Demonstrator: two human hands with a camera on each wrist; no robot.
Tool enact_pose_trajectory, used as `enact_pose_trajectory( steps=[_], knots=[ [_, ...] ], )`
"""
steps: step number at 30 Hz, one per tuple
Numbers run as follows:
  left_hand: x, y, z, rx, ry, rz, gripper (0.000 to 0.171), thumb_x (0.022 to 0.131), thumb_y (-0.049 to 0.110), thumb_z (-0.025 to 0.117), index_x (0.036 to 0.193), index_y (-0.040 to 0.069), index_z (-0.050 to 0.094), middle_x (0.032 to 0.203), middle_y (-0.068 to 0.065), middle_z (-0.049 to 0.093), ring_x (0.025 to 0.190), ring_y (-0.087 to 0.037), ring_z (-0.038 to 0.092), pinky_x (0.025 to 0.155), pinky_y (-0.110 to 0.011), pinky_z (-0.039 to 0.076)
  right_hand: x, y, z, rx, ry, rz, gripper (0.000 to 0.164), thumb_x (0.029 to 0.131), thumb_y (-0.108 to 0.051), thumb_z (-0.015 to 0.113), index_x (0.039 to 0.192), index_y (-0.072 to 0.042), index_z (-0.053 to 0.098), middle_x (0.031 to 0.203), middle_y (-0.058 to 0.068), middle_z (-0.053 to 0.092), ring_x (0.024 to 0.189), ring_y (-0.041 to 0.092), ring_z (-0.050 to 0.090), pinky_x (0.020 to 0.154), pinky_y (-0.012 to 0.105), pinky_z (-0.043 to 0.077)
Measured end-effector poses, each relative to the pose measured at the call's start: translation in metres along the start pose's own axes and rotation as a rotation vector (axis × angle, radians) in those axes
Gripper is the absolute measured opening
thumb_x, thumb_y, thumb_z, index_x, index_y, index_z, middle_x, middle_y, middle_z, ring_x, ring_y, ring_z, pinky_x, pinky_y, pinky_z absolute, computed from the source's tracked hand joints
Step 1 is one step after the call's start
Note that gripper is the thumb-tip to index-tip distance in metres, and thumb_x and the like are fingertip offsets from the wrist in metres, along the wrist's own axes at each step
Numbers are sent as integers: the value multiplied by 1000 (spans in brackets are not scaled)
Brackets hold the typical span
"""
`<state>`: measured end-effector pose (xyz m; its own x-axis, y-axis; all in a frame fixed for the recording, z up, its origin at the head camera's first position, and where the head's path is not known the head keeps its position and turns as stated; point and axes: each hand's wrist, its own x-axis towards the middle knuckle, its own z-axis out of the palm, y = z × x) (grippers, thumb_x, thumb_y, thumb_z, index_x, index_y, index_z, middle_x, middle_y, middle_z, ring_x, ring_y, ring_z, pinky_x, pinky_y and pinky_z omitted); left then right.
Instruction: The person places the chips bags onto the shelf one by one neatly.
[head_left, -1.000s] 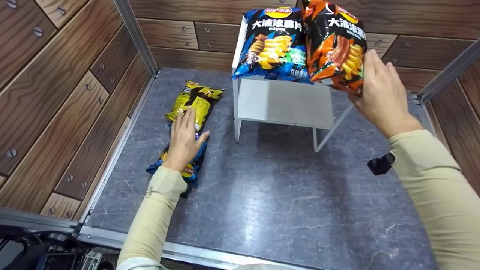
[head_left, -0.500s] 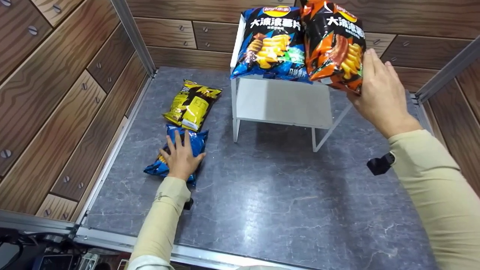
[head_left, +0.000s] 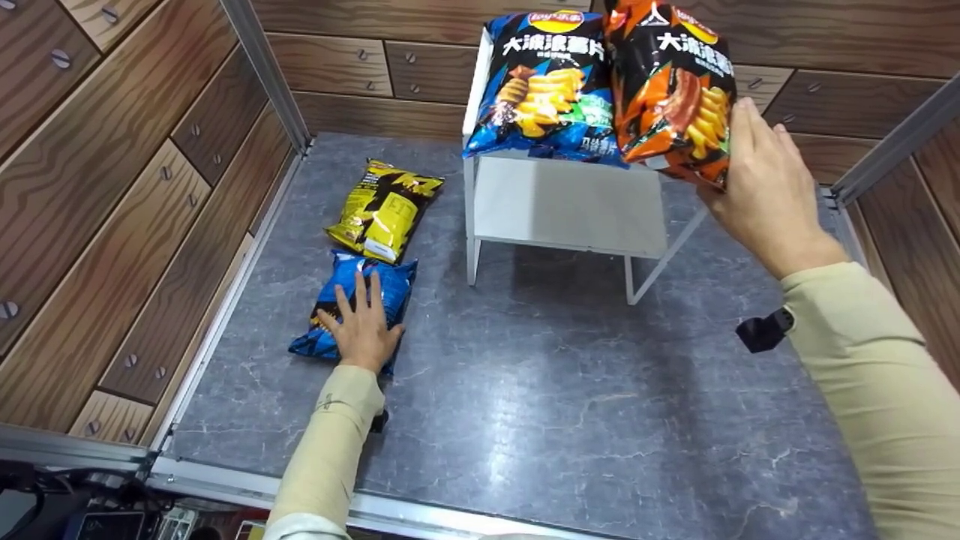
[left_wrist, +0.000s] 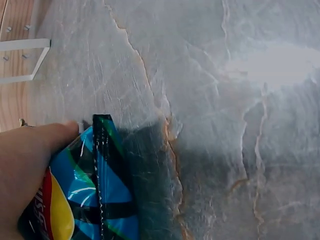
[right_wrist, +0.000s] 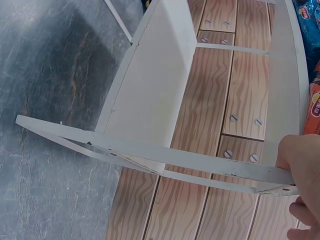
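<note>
My left hand lies with fingers spread on a blue chip bag on the floor; in the left wrist view the thumb shows beside the bag's crimped end. On top of a small white two-tier rack stand a blue chip bag and an orange-and-black chip bag, side by side. My right hand holds its fairly straight fingers against the orange bag's right side. The right wrist view shows that hand touching the rack's corner.
A yellow-and-black chip bag lies just beyond the blue one on the grey marbled floor. Wood-patterned walls close in the left, back and right. A metal rail runs along the near edge.
My left hand has moved back toward me, off the yellow bag's near end, its fingers now spread over the blue bag. The right hand and the bags on the rack stay put.
</note>
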<state>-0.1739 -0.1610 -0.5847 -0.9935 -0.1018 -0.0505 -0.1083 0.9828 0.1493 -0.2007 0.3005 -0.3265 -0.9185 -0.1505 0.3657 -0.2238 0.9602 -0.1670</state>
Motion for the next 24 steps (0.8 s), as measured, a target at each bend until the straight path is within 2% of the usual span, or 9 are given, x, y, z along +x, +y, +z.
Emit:
enact_pose_trajectory(
  steps=[5, 11, 20, 24],
  knots=[
    [-3, -2, 1, -6, 17, 9, 102, 90, 41, 71, 161, 14, 4, 169, -10, 5, 151, -48, 12, 111, -80, 13, 0, -1, 2, 1, 34, -15, 96, 83, -13, 76, 155, 7, 15, 159, 30, 24, 142, 50, 33, 123, 57, 19],
    [-7, 0, 0, -47, 51, 42, 92, 93, 31, 68, 160, 9, 9, 168, -11, 10, 150, -48, 16, 111, -80, 14, 0, 0, 0, 11, 31, -7, 95, 85, -13, 75, 156, 5, 15, 160, 28, 22, 145, 47, 30, 125, 54, 16],
    [-14, -2, -15, -125, -16, 86, 76, 98, 20, 62, 159, 9, 19, 166, -10, 22, 148, -46, 24, 110, -79, 18, -1, -1, 2, 25, 13, 8, 96, 86, -14, 74, 156, 5, 12, 161, 27, 20, 146, 47, 27, 125, 52, 14],
    [-17, -2, -26, -182, -20, 136, 65, 99, 18, 60, 156, 8, 29, 161, -12, 34, 143, -45, 35, 108, -78, 26, 0, -2, 3, 20, 8, 12, 96, 86, -16, 75, 156, 5, 12, 161, 27, 19, 146, 47, 27, 126, 52, 13]
  ],
)
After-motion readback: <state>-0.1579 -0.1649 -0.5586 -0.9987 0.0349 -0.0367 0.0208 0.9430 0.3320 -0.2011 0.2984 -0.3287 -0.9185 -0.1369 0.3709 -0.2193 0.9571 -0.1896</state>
